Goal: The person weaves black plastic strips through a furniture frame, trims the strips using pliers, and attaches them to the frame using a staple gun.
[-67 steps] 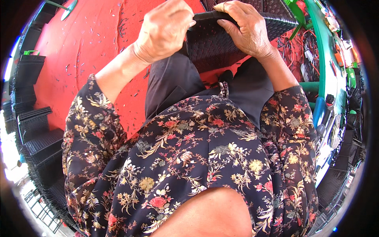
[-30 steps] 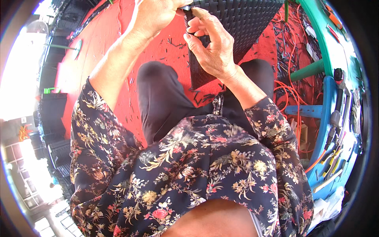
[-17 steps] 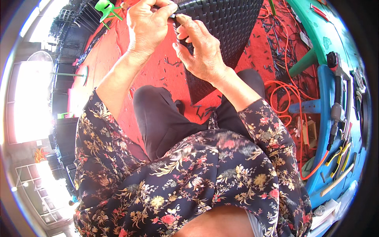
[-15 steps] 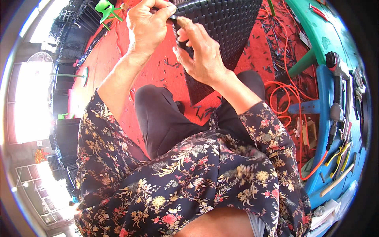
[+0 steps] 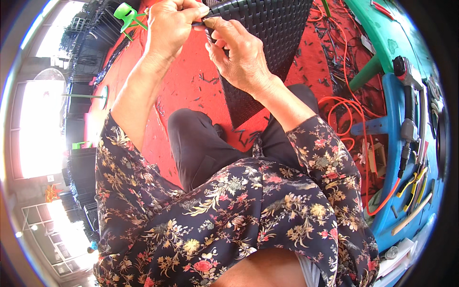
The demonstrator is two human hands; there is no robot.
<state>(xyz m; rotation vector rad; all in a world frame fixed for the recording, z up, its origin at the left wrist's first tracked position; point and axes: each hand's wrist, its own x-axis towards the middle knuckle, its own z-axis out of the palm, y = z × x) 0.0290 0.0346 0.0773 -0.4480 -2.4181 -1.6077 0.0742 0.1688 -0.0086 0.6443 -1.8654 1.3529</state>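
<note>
In front of my knees stands a black woven wicker piece (image 5: 272, 40), its flat side basket-patterned and its corner pointing down toward me. At its upper left edge, my left hand (image 5: 169, 31) is closed, thumb and fingers pinching a short dark strip (image 5: 197, 24). My right hand (image 5: 241, 57) meets it there, thumb and index finger curled around the same edge, with the strip's end between the two hands. The fingers partly hide how the strip runs into the weave.
A blue table (image 5: 393, 105) at the right holds a black air tool (image 5: 409, 103), yellow-handled pliers (image 5: 415, 189) and a wooden stick (image 5: 412, 215). An orange hose (image 5: 351, 107) coils on the red floor (image 5: 186, 71), littered with black scraps. A green chair (image 5: 126, 14) stands far left.
Both hands have shifted slightly left, staying at the wicker edge. The right fingertips sit a little closer to the left hand, and the whole view has moved slightly.
</note>
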